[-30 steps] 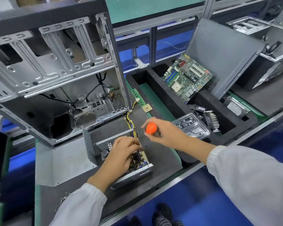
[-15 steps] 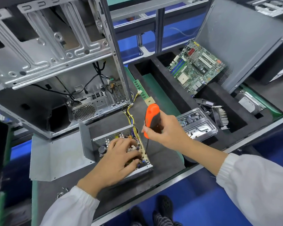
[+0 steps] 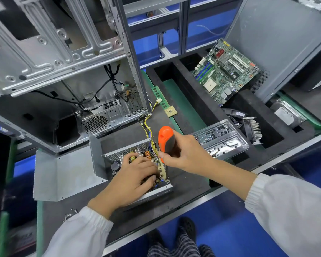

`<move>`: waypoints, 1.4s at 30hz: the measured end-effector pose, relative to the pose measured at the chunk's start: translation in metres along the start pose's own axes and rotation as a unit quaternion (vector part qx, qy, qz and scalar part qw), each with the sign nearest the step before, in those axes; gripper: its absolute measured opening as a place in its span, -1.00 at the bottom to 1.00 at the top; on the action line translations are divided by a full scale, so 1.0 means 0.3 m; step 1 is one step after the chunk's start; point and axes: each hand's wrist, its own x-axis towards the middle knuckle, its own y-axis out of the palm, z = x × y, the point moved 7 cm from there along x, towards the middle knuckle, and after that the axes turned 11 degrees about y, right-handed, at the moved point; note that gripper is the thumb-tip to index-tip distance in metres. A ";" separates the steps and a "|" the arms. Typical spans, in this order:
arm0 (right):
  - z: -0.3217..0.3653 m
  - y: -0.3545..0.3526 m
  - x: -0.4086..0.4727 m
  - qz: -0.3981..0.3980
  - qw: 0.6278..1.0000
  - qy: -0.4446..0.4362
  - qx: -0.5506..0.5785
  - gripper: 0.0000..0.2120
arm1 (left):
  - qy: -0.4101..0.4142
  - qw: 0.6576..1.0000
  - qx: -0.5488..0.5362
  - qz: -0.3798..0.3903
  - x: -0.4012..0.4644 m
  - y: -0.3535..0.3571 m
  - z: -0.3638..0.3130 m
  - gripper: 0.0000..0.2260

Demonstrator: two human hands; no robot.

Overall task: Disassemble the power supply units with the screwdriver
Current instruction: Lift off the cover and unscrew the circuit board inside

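power supply is sitting open on the dark mat, lower centre, at 6 o'clock from the empty pc case. left hand is lying on the circuit board inside it, fingers spread a bit & loosely bent, pressing down on the parts, not gripping anything. right hand is coming in from 3 o'clock, fingers & thumb clamped round the orange/grey screwdriver, handle pointing up, tip down at the unit's right edge; tip itself is hidden, can't tell if it's on a screw. yellow/black wires are running out at 12 o'clock. screw tray is sitting just right of the right hand, motherboard leaning at 1 o'clock.
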 end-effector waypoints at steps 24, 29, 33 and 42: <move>0.100 0.060 0.021 0.179 0.978 -0.031 -0.101 -0.75 | 0.005 0.997 -0.065 -0.043 0.001 -0.032 -0.017 -0.84; 0.129 0.051 0.065 0.247 0.952 -0.009 -0.179 -0.73 | 0.005 0.958 -0.227 -0.172 0.044 -0.137 -0.028 -0.83; 0.164 0.045 0.052 0.277 0.938 0.003 -0.211 -0.68 | -0.081 0.872 -0.456 -0.161 0.046 -0.088 -0.022 -0.87; 0.375 0.043 0.005 0.072 0.768 -0.177 -0.611 -0.57 | -0.086 0.859 -0.467 -0.192 0.034 -0.087 -0.037 -0.78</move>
